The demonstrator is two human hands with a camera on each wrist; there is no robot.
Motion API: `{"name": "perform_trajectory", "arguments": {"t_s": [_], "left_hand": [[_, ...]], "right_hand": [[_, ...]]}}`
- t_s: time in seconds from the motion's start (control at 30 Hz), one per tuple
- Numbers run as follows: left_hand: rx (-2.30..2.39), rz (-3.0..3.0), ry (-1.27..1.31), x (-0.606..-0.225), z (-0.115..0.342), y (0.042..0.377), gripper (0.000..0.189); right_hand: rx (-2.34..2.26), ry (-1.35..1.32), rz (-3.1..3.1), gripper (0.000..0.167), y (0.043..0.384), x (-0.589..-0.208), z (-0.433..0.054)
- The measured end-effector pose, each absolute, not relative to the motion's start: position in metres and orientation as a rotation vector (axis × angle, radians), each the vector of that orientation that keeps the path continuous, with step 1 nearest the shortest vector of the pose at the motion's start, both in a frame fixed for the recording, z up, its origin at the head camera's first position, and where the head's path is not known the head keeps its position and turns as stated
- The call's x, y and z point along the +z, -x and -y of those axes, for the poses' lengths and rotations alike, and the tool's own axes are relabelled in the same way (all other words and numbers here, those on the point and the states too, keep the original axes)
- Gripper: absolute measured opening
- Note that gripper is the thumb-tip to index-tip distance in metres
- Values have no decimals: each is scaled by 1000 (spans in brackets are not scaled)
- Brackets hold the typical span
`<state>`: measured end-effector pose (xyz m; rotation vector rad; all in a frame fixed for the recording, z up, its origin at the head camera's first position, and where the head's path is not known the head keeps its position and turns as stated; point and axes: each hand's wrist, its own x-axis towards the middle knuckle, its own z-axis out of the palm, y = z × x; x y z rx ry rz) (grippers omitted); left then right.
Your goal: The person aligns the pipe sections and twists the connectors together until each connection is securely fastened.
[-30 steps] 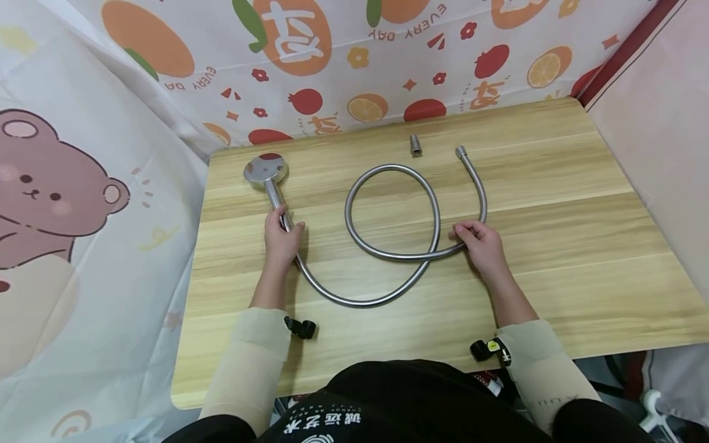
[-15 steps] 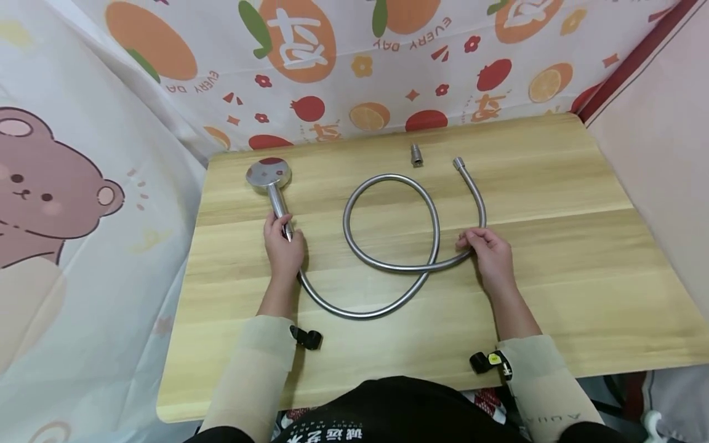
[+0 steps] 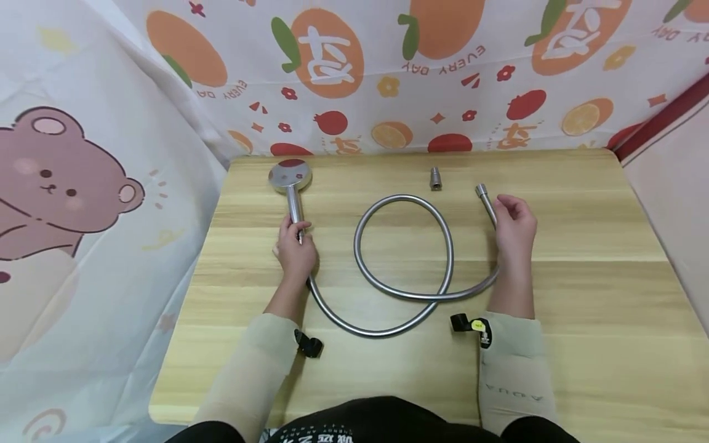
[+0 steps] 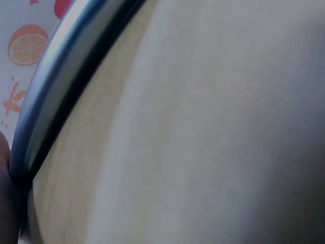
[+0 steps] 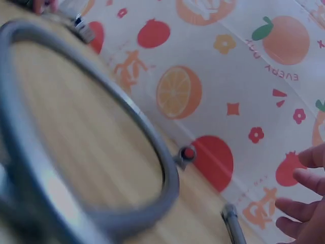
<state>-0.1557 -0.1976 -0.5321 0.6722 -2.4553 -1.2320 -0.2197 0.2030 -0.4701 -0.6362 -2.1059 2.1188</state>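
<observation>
Here | woodgrain table (image 3: 598, 357) | fruit-print cloth (image 3: 418, 101) behind | left hand (image 3: 297, 251) grips showerhead (image 3: 290, 176)

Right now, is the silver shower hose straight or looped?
Looped: in the head view, the silver shower hose crosses itself, forming one ring on the table.

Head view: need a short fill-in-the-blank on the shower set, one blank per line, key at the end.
1. The shower head has its handle in the person's ____ (left/right) grip.
2. The hose visibly crosses over itself just ____ (once/twice).
3. In the head view, the free end of the hose lies to the ____ (left/right) of the loose metal fitting.

Missing words: left; once; right.
</observation>
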Motion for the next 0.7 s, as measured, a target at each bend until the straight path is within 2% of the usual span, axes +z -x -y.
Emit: {"name": "perform_trajectory", "arguments": {"t_s": [0.2,0.3,0.47,0.7], "left_hand": [[-1119,2464,-719,-535,197,167,20],[-1104,2436,-751,-536,197,173,21],[-1098,2394,-795,-533,197,177,22],[-1084,2397,-674,-532,184,169,26]], "right_hand": [[2154,671,2155,44,244,-486,-191],[1971,674,2354,52,252,-499,-193],[1694,582,2641,56,258,-517,-195],[1457,430,2746,54,257,-530,-193]]}}
